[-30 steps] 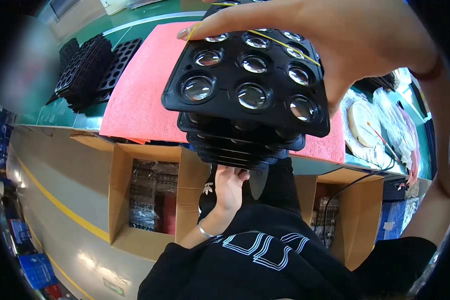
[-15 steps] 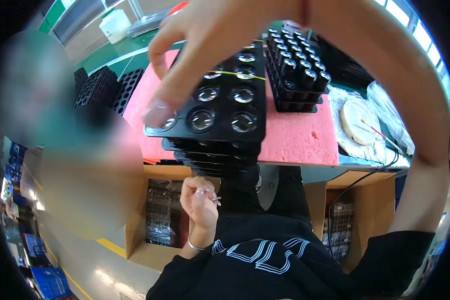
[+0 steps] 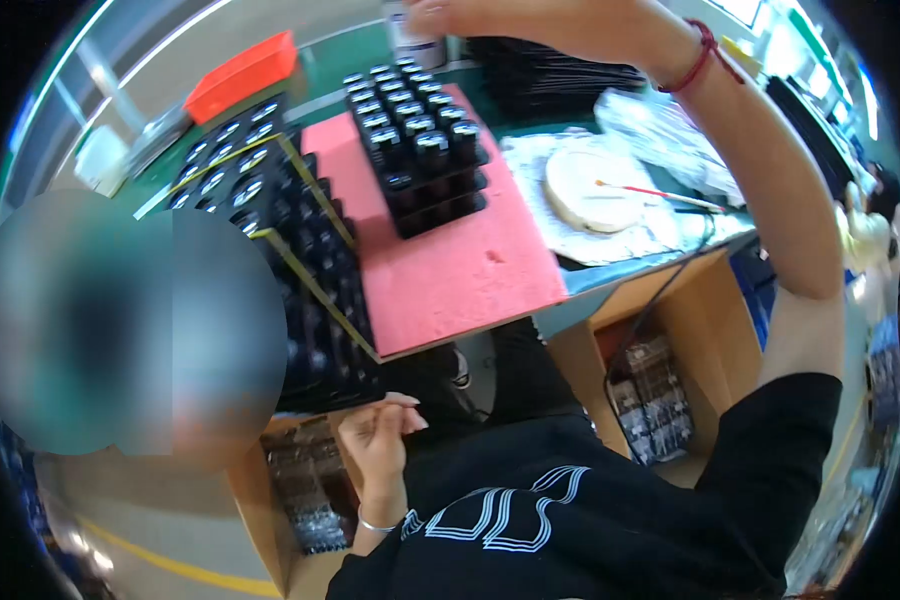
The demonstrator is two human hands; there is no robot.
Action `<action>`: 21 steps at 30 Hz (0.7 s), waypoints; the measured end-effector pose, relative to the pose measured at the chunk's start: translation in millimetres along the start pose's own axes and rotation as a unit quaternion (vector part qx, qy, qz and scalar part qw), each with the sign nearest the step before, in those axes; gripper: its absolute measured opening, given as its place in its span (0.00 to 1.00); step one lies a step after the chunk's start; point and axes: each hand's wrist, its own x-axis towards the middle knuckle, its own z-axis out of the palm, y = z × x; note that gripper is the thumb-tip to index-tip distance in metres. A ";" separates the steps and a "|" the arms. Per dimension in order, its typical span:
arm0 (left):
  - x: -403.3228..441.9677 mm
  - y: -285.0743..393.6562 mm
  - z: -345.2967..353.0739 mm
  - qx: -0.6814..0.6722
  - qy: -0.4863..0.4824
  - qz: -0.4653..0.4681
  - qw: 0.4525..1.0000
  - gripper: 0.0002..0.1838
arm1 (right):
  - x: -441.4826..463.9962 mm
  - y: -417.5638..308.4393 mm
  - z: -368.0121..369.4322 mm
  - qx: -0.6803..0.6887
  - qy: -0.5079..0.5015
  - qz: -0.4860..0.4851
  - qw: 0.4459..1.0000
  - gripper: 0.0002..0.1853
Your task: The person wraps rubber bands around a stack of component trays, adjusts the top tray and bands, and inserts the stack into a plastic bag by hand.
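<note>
My left hand [image 3: 375, 440] is closed, fingers curled, right at the lower edge of a tall stack of black trays [image 3: 320, 290] bound with yellow bands. What its fingertips hold, if anything, is too small to tell. Clear lenses sit in the stack's top tray. At the top edge my right hand [image 3: 450, 15] has its fingers bent against a white bottle [image 3: 410, 42]; part of the hand is cut off. Between the hands, a shorter block of black trays with upright black cylinders [image 3: 415, 140] stands on a pink foam pad [image 3: 450, 280].
A round pale pad [image 3: 590, 190] with a red brush [image 3: 660, 194] lies right of the foam, beside clear plastic wrap [image 3: 670, 145]. Dark trays [image 3: 550, 80] and a red bin [image 3: 242, 75] are behind. Open cardboard boxes [image 3: 710, 320] hold wrapped packs below. A blur covers the left.
My right hand has left the banded stack and reached up to the bottle. The view has turned right, and the stack now appears further left and tilted. My left hand remains low beside it.
</note>
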 end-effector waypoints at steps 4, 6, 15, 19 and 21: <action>7.3 -9.9 -11.5 0.080 -0.030 0.049 0.995 0.20 | -72.1 26.1 -43.0 -0.201 -0.068 0.226 0.951 0.19; 4.0 -12.1 -6.0 0.041 0.010 0.048 0.998 0.20 | -140.3 100.8 -56.7 -0.234 -0.136 0.357 0.894 0.22; 11.4 21.0 -17.7 -0.004 0.226 0.054 0.973 0.21 | -229.0 107.9 -64.2 -0.337 -0.245 0.471 0.778 0.26; 23.4 26.7 -74.3 0.009 0.188 0.072 0.980 0.22 | -247.3 120.7 -61.4 -0.331 -0.249 0.459 0.786 0.29; 27.4 39.0 -89.5 -0.024 0.188 0.041 0.981 0.20 | -247.9 121.8 -60.2 -0.297 -0.255 0.477 0.787 0.29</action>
